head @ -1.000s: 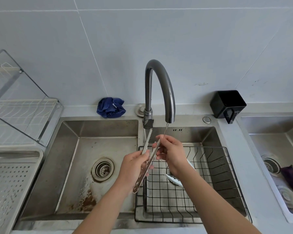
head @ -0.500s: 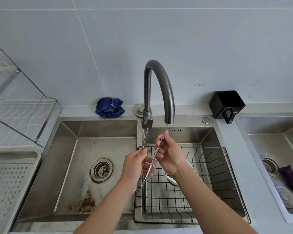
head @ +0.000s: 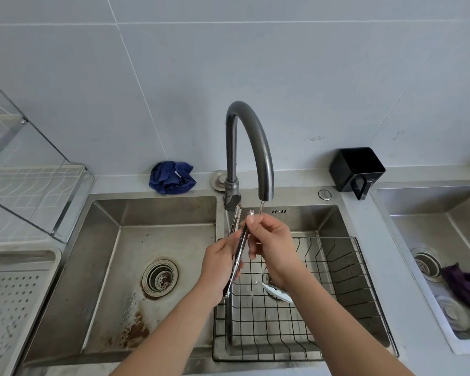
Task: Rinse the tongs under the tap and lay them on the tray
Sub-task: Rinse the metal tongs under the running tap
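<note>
- While a thin stream of water runs from the dark curved tap [head: 251, 147], two bare hands hold one pair of metal tongs [head: 238, 246] just below and to the left of the spout.
- The left hand [head: 219, 263] wraps the lower part of the tongs, its fingers curled closed around the handle end, which pokes out below the palm.
- The right hand [head: 273, 246] grips the upper part, thumb and fingers pressed together onto one of the two arms near its tip.
- The tongs stand nearly upright, tilted slightly, with their two serrated tips apart from each other; one tip sits in front of the tap's base, the other just beside the stream.
- The hands and tongs hover over the divider between two steel basins.
- The left basin [head: 106, 267] has one round drain with rust stains near it.
- The right basin holds one black wire basket [head: 337, 280], and one white object lies in it, partly hidden by the right wrist.
- One perforated metal tray [head: 8, 302] sits at the far left, well apart from the tongs.
- Above the tray stands one clear dish rack [head: 30, 180].
- One crumpled blue cloth [head: 171, 177] lies on the ledge left of the tap.
- One black container [head: 357, 169] stands on the ledge to the right.
- A third basin [head: 429, 232] at the far right holds one purple cloth [head: 465, 286].
</note>
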